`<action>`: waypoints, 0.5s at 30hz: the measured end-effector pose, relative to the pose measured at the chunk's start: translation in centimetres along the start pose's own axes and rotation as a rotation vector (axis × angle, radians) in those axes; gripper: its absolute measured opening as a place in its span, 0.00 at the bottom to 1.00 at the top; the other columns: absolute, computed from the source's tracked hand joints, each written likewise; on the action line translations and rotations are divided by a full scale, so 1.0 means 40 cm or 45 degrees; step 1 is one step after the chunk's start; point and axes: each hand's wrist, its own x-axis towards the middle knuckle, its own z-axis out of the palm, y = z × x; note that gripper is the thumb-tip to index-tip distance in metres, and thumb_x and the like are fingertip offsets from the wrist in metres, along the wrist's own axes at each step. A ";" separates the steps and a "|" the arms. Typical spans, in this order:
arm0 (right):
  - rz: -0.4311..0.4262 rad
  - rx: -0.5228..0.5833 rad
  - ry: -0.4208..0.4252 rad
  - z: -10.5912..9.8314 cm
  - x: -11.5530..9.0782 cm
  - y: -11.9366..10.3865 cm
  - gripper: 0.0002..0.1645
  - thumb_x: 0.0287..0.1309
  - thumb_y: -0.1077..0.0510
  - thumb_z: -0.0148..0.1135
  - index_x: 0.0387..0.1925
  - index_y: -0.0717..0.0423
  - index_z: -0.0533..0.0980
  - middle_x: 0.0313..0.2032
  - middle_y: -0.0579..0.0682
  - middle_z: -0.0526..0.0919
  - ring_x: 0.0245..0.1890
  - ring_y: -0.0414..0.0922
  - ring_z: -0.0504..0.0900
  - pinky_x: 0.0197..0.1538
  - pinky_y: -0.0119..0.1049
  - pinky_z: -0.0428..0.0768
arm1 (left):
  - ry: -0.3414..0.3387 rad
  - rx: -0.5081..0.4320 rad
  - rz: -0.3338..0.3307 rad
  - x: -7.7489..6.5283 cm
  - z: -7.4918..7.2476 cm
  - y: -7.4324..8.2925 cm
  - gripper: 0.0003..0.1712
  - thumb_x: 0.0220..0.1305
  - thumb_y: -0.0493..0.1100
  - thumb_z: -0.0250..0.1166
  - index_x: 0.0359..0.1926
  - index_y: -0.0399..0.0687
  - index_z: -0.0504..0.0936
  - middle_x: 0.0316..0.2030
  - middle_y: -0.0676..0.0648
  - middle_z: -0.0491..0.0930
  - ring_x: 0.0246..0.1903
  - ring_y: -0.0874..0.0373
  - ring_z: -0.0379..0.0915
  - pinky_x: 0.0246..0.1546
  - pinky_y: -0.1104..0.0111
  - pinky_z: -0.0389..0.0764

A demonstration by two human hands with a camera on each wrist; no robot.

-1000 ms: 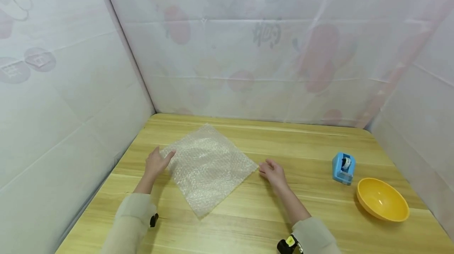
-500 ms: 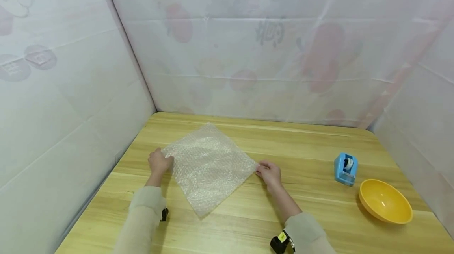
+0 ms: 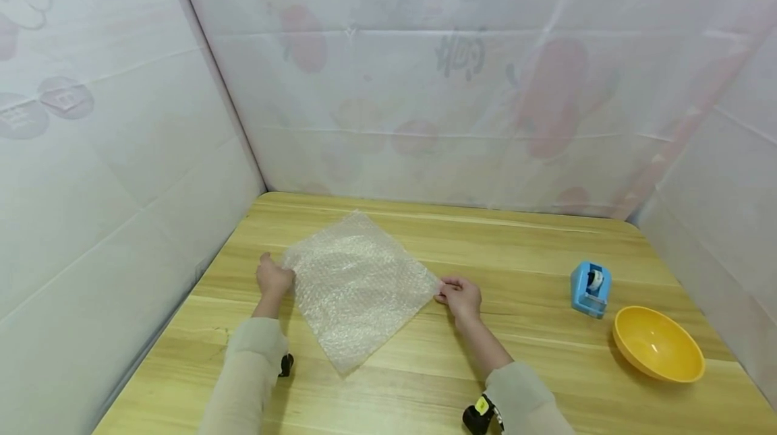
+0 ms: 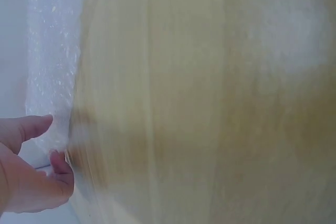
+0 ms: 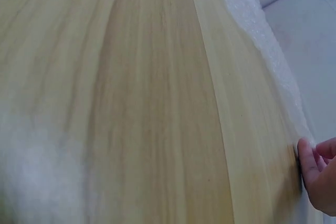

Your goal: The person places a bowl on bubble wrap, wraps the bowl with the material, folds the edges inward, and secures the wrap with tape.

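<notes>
A square sheet of clear bubble wrap [image 3: 361, 286] lies flat on the wooden table [image 3: 522, 246], its corners pointing left, right, near and far. My left hand [image 3: 273, 278] is at its left corner. In the left wrist view my left hand [image 4: 34, 169] has its thumb and forefinger apart, with the edge of the bubble wrap [image 4: 52, 61] between or just behind them. At the opposite corner my right hand [image 3: 460, 298] pinches the sheet. The right wrist view has my right hand [image 5: 320, 174] at the tip of the bubble wrap [image 5: 262, 40], thumb and fingers close together.
On the right of the table stand a blue tape dispenser [image 3: 590, 288] and a yellow bowl [image 3: 658, 344]. Pale printed cloth walls [image 3: 419, 98] enclose the table at the back and both sides.
Both hands have come in to the sheet's side corners. My right hand has taken hold of the right corner. The left corner has shifted slightly right; the bowl and dispenser stay put.
</notes>
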 end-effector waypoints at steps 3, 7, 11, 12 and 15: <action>0.013 0.024 -0.014 0.008 0.002 0.002 0.13 0.54 0.74 0.54 0.43 0.77 0.73 0.26 0.54 0.79 0.20 0.40 0.81 0.31 0.34 0.84 | -0.022 -0.088 -0.017 0.001 -0.018 -0.006 0.45 0.53 0.28 0.56 0.70 0.32 0.43 0.52 0.26 0.66 0.48 0.36 0.66 0.57 0.50 0.71; 0.031 0.040 -0.052 0.007 0.005 0.001 0.14 0.54 0.74 0.54 0.45 0.76 0.72 0.24 0.51 0.79 0.22 0.42 0.82 0.31 0.35 0.84 | -0.055 -0.290 -0.056 0.005 -0.036 -0.009 0.44 0.57 0.30 0.57 0.69 0.30 0.43 0.61 0.24 0.58 0.60 0.33 0.59 0.63 0.50 0.65; 0.047 0.050 -0.075 -0.005 0.010 0.000 0.16 0.55 0.74 0.54 0.47 0.77 0.71 0.23 0.49 0.78 0.21 0.41 0.82 0.31 0.33 0.84 | -0.122 -0.449 -0.104 0.008 -0.044 -0.011 0.43 0.59 0.33 0.58 0.69 0.29 0.43 0.67 0.26 0.49 0.61 0.37 0.60 0.63 0.56 0.66; 0.050 0.051 -0.081 -0.009 0.011 0.000 0.17 0.55 0.74 0.53 0.47 0.77 0.70 0.23 0.49 0.78 0.21 0.40 0.82 0.31 0.33 0.83 | -0.139 -0.465 -0.116 0.009 -0.045 -0.011 0.43 0.59 0.34 0.58 0.69 0.29 0.43 0.66 0.27 0.52 0.57 0.40 0.66 0.61 0.58 0.69; 0.057 0.061 -0.096 -0.017 0.013 -0.001 0.18 0.56 0.74 0.53 0.49 0.78 0.69 0.23 0.48 0.78 0.21 0.38 0.81 0.32 0.32 0.83 | -0.165 -0.490 -0.127 0.009 -0.048 -0.010 0.44 0.60 0.36 0.59 0.69 0.29 0.44 0.50 0.34 0.72 0.37 0.53 0.75 0.47 0.68 0.77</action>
